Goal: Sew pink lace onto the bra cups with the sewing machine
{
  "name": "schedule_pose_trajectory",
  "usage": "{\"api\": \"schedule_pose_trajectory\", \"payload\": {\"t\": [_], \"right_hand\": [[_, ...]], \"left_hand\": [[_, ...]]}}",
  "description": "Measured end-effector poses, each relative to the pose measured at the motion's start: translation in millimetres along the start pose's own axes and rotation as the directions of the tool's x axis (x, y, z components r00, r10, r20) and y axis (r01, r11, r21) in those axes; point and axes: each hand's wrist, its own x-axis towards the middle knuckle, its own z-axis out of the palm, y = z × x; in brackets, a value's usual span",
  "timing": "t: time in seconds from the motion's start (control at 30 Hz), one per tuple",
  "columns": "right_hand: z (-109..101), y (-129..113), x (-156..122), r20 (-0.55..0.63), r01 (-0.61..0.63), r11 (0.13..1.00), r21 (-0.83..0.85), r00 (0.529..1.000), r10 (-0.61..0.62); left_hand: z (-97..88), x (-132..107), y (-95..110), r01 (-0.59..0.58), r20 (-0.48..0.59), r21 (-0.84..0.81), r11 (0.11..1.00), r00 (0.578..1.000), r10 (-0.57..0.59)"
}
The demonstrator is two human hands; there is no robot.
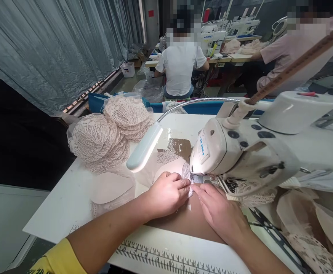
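Note:
My left hand (168, 194) is curled and pinches a piece of pale lace fabric (187, 174) just in front of the sewing machine head (226, 150). My right hand (216, 209) lies beside it, fingertips pressed on the same lace at the needle area. Both hands meet under the machine's nose. A padded beige cup piece (112, 187) lies flat on the table to the left of my left hand. The needle itself is hidden by the machine head.
A stack of lace bra cups (109, 133) sits at the table's back left. A gooseneck lamp (143, 148) hangs over the work. More lace lies at the right (306, 243). A ruler strip (166, 258) runs along the table's front edge. Two people sit at machines behind.

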Motion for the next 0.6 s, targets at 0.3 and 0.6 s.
{"api": "schedule_pose_trajectory", "payload": {"t": [0.3, 0.6], "right_hand": [[-1, 1, -2, -0.009, 0.049, 0.999, -0.017, 0.999, -0.05], [-3, 4, -6, 0.01, 0.014, 0.982, 0.187, 1.0, -0.017]], "left_hand": [[-7.0, 4, -3, 0.045, 0.019, -0.063, 0.997, 0.999, -0.044], [-12.5, 0, -8, 0.025, 0.061, -0.139, 0.99, 0.998, -0.016]]}}
